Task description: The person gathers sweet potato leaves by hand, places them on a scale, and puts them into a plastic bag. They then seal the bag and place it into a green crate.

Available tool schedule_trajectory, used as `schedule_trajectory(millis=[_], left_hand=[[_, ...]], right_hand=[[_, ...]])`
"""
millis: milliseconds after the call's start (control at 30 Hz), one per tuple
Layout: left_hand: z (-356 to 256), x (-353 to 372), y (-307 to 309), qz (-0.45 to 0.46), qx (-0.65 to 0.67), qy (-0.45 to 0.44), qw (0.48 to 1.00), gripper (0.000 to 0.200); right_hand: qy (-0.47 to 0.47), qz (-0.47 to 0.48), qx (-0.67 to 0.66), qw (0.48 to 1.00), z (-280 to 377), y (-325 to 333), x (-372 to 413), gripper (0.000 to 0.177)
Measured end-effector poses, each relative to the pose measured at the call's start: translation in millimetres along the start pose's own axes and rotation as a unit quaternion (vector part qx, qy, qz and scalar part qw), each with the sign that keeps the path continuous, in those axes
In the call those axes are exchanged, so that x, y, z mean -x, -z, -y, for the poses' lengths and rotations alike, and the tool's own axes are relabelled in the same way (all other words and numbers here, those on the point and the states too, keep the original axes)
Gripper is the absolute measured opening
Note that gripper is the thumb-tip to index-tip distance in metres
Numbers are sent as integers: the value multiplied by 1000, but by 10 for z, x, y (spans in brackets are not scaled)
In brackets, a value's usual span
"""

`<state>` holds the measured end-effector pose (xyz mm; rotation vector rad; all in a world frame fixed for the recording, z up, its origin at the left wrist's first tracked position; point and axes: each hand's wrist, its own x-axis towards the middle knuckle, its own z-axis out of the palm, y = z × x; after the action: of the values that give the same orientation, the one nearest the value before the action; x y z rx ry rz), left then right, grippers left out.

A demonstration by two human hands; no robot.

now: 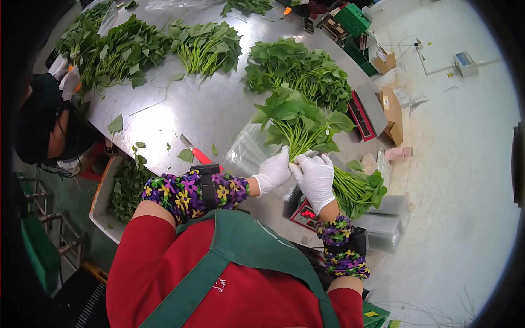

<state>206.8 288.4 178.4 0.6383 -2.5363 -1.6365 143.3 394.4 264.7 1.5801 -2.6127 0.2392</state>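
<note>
A bunch of leafy green stems (298, 124) is held over the metal table, its leaves pointing away from me. My left hand (274, 171), in a white glove, is closed around the left side of the stem ends. Gloved in white too, my right hand (316, 179) has its fingers bent and pressed at the same stem ends. Whether anything thin lies between its fingers is hidden. Just right of that hand, another bunch of greens (361, 188) lies over a scale with a lit red display (308, 215). Clear plastic bags (246, 147) lie left of the held bunch.
A knife with a red handle (201, 156) lies on the metal table (158, 117). More piles of greens (210, 46) spread along the back. A second scale (363, 115) stands right. At left, a co-worker's gloved hand (69, 82) is near greens, above a bin of leaves (128, 191).
</note>
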Motion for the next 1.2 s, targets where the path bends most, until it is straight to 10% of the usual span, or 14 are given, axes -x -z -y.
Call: schedule_trajectory(millis=[533,600,633,767,933,1033,1100,1200], left_hand=[[174,4,-6,-23,-32,-33,999,42],[464,-113,-186,42,-29,-78,996,43],[1381,-439,-1091,-88,205,-274,935,44],[1154,-134,-653,117,336,-243,902,44],[782,112,12,217,362,-245,873,45],[318,195,538,234,341,-259,873,45],[-146,190,994,310,-208,-206,905,50],[-239,198,1050,313,-177,-276,892,50]], right_hand=[[-9,-36,154,987,194,62,-372,8],[17,-117,118,986,595,259,-767,5],[96,-127,33,987,802,303,-927,5],[340,-172,-188,905,1872,434,-1092,64],[328,17,-92,940,1059,434,-890,97],[223,136,-29,965,389,544,-491,108],[188,138,50,971,138,638,-193,110],[160,137,46,977,34,743,108,103]])
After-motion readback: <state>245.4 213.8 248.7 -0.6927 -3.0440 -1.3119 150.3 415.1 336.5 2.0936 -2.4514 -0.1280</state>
